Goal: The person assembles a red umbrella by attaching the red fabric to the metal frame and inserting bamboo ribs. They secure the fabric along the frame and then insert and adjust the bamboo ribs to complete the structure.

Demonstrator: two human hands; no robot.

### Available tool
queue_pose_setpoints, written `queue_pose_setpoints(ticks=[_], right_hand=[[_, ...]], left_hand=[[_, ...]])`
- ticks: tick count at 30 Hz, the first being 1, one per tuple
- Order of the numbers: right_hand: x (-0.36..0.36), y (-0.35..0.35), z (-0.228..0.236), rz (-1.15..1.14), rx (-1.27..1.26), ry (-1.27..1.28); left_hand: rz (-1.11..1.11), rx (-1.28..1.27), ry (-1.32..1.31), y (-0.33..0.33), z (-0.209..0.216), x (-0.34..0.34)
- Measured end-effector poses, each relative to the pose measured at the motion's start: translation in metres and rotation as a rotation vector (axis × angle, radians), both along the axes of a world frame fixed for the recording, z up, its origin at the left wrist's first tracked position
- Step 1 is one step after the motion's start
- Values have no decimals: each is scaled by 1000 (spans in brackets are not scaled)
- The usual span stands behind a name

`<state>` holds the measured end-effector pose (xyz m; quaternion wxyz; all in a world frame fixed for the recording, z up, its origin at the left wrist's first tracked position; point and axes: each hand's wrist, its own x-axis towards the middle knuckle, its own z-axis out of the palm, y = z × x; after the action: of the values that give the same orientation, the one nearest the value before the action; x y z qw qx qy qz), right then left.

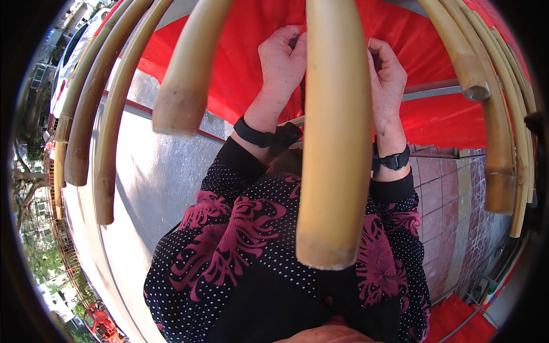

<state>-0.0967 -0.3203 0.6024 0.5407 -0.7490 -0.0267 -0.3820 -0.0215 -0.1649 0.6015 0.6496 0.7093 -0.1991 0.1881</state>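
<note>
My left hand (283, 60) and my right hand (390, 74) are raised in front of a folded red cloth (237, 68). A thick yellow bamboo pole (334, 143) hangs between them, close to the camera, and hides the gap. The left fingers are curled in toward the thumb, their tips at the pole's edge. On the other side, the right fingers and thumb are bent together beside the pole. What either hand pinches, if anything, is hidden. Dark bands circle both wrists.
More bamboo poles hang at the left (183, 86) and right (497, 154). A grey metal bar (432, 91) crosses the red cloth. Below lie smooth grey pavement (166, 171) and pinkish paving tiles (440, 188). Red material (463, 320) is at the lower right.
</note>
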Motion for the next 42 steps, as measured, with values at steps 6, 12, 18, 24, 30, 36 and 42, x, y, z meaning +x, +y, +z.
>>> queue_pose_setpoints(ticks=[6, 12, 18, 24, 30, 36, 42], right_hand=[[-1, -2, -7, 52, -14, 53], [5, 2, -16, -149, -84, 49], [-2, 8, -10, -141, -288, 100], [0, 19, -15, -277, -529, 287], [7, 13, -28, -312, -640, 410], [8, 15, -30, -337, -661, 363], [6, 16, -26, -296, -695, 470]], left_hand=[[14, -46, 57, 14, 2, 0], [-77, -170, 90, 14, -5, -8], [-21, 6, 2, 12, -25, -9], [-48, 185, 93, 4, -41, -16], [-35, 66, 48, 6, -46, -11], [30, 277, 192, 25, -37, -9], [-83, 354, 238, 18, -43, -11]])
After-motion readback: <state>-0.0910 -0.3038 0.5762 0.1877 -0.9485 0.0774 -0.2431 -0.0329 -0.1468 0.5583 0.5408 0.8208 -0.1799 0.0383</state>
